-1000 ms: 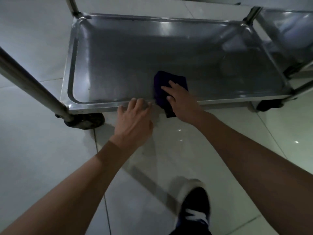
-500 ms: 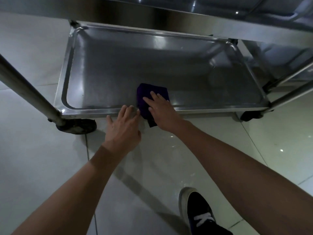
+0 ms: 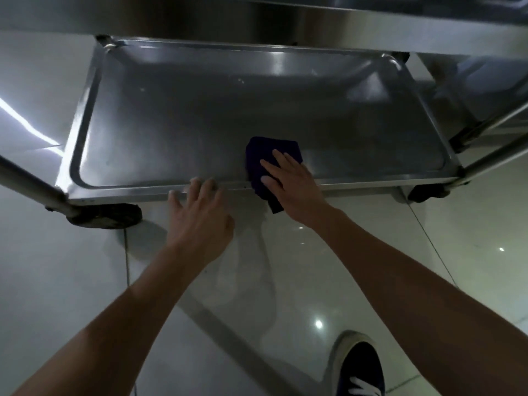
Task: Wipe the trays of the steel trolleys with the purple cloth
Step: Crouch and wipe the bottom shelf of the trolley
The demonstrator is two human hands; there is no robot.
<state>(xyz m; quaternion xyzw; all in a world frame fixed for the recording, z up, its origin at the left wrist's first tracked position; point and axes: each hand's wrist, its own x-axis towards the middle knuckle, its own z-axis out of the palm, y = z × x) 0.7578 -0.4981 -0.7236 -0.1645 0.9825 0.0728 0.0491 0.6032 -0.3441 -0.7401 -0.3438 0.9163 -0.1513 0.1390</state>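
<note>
From where I stand the person is bent low over the bottom tray of the steel trolley, and over the last second the view has tipped up so the underside of the shelf above now fills the top of the picture; the tray itself looks put, and the two hands sit at much the same spot on its near rim as before. The right hand lies flat with fingers spread on the purple cloth, pressing it down rather than gripping it; the cloth straddles the tray's near rim, part on the tray floor, part hanging over the front edge. The left hand is open too, fingertips resting on that same rim just left of the cloth, seemingly steadying the trolley. I'd judge the wiping of this tray is only at its front edge, with most of the floor behind the cloth yet to cover. Room is generous on the tray: bare steel runs left, right and back from the cloth to the raised lip all round. Above it the upper shelf hangs close, so reaching to the far wall means ducking under. A wheel sits under the tray's near left corner, and a dark shoe stands well back from it on the pale floor tiles.
</note>
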